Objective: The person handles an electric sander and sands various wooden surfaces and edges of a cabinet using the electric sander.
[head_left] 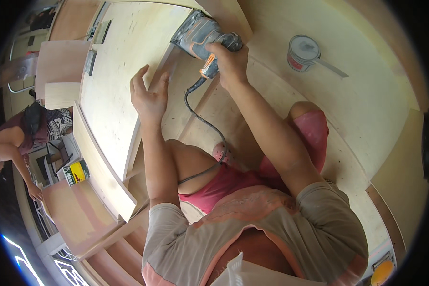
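Note:
My right hand (231, 64) is wrapped round the grip of a dusty grey and orange electric sander (198, 37). The sander's flat pad faces the upper end of a pale plywood panel (114, 81); whether it touches the edge I cannot tell. From its handle a dark power cord (209, 121) hangs down and crosses my left thigh. My left hand (150, 97) is held by the panel's edge, fingers apart and slightly curled, with nothing in it.
To the right, a tub (304, 52) with a pale lid and a flat scraper (332, 68) stands on a plywood surface. Sanding blocks (91, 62) lie on the panel's far side. At left, another person (21, 133) bends over boards near a yellow and green container (76, 172).

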Action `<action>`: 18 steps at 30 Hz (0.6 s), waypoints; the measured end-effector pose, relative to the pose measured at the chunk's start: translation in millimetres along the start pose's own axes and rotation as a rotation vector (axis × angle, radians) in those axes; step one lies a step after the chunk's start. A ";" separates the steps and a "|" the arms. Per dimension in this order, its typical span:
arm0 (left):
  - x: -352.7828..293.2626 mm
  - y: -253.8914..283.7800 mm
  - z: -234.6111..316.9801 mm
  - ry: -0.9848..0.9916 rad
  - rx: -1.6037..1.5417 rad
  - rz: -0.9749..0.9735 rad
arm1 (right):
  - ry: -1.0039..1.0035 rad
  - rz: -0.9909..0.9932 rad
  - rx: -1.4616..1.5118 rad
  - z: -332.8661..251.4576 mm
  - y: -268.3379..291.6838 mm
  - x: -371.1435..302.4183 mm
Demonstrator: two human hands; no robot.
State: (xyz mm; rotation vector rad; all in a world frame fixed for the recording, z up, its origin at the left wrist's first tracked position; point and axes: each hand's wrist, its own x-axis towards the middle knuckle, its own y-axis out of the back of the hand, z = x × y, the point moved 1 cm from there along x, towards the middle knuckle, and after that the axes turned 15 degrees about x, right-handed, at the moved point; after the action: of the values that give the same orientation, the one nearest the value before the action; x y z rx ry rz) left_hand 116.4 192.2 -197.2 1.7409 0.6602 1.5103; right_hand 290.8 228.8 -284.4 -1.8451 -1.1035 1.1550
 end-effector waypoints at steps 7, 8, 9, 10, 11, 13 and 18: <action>-8.7 -22.3 -21.1 0.013 0.093 0.024 | 0.081 -0.037 -0.200 -10.4 -10.7 2.2; -8.6 -23.9 -21.0 0.011 0.082 0.034 | 0.083 -0.034 -0.203 -10.6 -8.9 4.0; -8.4 -25.2 -20.9 0.010 0.072 0.044 | 0.070 -0.042 -0.202 -11.4 -6.6 5.7; -8.8 -25.7 -21.9 0.013 0.073 0.040 | 0.053 -0.051 -0.199 -11.2 -6.8 5.1; -9.0 -26.2 -22.6 0.012 0.072 0.032 | 0.050 -0.050 -0.201 -9.9 -7.2 3.2; -9.6 -26.4 -23.3 0.012 0.072 0.024 | 0.024 0.038 -0.191 -8.4 -6.8 -0.9; -8.7 -25.5 -19.9 -0.024 0.088 0.036 | 0.044 0.012 -0.211 -8.5 -2.3 4.3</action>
State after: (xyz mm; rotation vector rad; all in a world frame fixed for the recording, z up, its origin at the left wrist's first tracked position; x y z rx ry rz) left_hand 97.3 204.6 -221.7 1.8433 0.6957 1.5022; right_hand 299.0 232.6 -280.7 -2.0297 -1.2293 1.0324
